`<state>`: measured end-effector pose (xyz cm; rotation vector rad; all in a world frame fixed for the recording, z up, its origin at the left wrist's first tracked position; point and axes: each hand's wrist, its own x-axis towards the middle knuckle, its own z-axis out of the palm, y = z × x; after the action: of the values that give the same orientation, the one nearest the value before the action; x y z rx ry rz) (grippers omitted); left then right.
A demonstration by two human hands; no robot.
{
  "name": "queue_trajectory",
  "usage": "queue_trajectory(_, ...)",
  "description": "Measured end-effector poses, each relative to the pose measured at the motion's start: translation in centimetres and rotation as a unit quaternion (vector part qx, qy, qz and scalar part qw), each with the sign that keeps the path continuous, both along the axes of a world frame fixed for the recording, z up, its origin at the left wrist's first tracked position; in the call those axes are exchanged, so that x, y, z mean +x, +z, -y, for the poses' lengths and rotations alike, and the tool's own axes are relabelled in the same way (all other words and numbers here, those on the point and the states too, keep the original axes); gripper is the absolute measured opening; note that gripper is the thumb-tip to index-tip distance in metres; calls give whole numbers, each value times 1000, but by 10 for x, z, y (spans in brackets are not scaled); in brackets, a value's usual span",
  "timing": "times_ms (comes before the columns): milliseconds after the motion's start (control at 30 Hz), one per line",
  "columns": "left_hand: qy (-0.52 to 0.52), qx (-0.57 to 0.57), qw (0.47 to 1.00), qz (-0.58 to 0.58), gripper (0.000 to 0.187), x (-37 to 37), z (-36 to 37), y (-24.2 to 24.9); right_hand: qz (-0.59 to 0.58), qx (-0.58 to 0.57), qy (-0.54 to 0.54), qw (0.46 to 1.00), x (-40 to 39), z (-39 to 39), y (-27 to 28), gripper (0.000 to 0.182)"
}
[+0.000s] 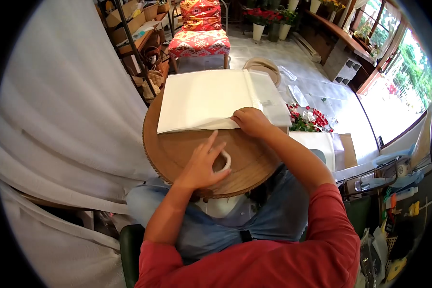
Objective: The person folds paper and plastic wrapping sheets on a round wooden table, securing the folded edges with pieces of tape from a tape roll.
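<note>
On a round wooden table (165,151) lies a large white sheet (204,101), with a clear plastic strip (273,103) along its right side. My right hand (252,122) is closed on the sheet's near edge, close to the plastic, and the edge lifts slightly there. Below that edge, my left hand (200,165) is open over the wood, fingers stretched toward the sheet. A white ring, looking like a roll of tape (227,160), sits between its thumb and forefinger, partly hidden by the hand.
White curtains (72,110) hang close on the left. Beyond the table stands a chair with red patterned cushions (199,43). Red and white flowers (312,119) are at the table's right, and a rack with tools (398,201) is beside my right arm.
</note>
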<state>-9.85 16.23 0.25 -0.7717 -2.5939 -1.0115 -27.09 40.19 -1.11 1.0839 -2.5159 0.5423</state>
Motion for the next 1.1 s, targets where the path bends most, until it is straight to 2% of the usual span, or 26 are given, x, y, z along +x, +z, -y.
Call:
queue_trajectory(33, 4, -1, 1000, -1, 77, -11, 0, 1, -11, 2, 22, 1000, -2, 0, -1, 24)
queue_trajectory(100, 132, -91, 981, 106, 87, -34, 4, 2, -38, 15, 34, 999, -1, -1, 5, 23)
queue_trajectory(167, 149, -123, 972, 131, 91, -42, 8, 9, -62, 29, 38, 997, -1, -1, 12, 21)
queue_trajectory(233, 167, -160, 959, 165, 97, -47, 7, 11, -142, -41, 57, 987, -3, 0, 22, 18)
queue_trajectory(367, 187, -194, 945, 187, 95, -47, -7, 12, -191, -40, 31, 980, -12, 2, 51, 17)
queue_trajectory(467, 202, -200, 942, 176, 94, -46, -9, 7, -205, -46, 57, 976, -5, 5, 70, 17)
queue_trajectory(567, 204, -206, 945, 150, 92, -41, -8, 2, -166, 19, 89, 982, 14, 1, 65, 11)
queue_trajectory(667, 190, -183, 960, 93, 88, -20, -8, 3, -136, 67, 112, 982, 38, -10, 38, 8)
queue_trajectory(733, 98, -140, 983, 65, 82, 7, -10, 14, -158, 88, 110, 977, 52, -17, 19, 11)
queue_trajectory(767, 50, -122, 991, 11, 78, 22, -13, 9, -132, 98, 111, 980, 66, -20, 20, 15)
queue_trajectory(800, 45, -128, 991, 13, 78, 34, -15, 7, -129, 92, 106, 982, 77, -23, 17, 15)
queue_trajectory(867, -68, -40, 997, -7, 78, 55, -21, 17, -99, 76, 93, 988, 95, -29, 8, 15)
queue_trajectory(933, -68, -36, 997, -11, 79, 59, -22, 13, -69, 88, 87, 990, 108, -35, 4, 14)
queue_trajectory(1100, -39, -12, 999, -36, 83, 55, -17, -3, -76, 45, 54, 995, 124, -39, -9, 13)
